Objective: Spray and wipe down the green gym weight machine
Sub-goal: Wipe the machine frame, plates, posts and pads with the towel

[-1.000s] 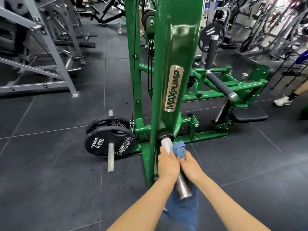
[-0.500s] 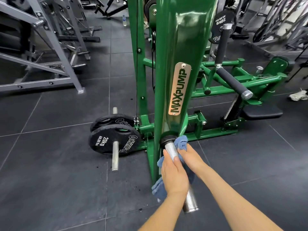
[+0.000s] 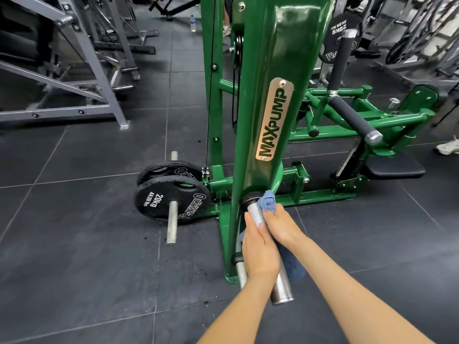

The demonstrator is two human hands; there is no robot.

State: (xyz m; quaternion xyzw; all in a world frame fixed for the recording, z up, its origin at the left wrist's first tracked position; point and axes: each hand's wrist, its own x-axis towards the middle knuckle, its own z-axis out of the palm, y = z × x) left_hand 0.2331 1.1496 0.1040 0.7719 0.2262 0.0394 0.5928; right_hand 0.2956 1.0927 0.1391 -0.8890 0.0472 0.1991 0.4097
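Green weight machine [image 3: 270, 78] stands upright on the dark tiled floor [image 3: 74, 269], centre frame, with a MAXPUMP plate [image 3: 274, 119] on its main post. A knurled steel peg [image 3: 279, 284] juts from the post's base toward the camera. Left hand [image 3: 259, 247] lies over the peg from the left, fingers curled round it, fingertips near the black collar [image 3: 247, 196]. Right hand [image 3: 282, 225] sits just beside it on the right, fingers bent, pinching a blue cloth [image 3: 267, 203] against the peg's upper end by the collar. More blue cloth hangs below the peg, under both hands. The two hands touch each other across the peg. A second, thinner steel peg [image 3: 240, 274] shows lower left of the left hand. Left of the post, black 20kg plates [image 3: 171, 198] sit on a horizontal bar [image 3: 172, 223]. Right: padded roller [image 3: 352, 119], black footplate [image 3: 395, 168]. Grey rack frame [image 3: 74, 70] at far left. Water bottle [image 3: 193, 23] on the floor at the back.
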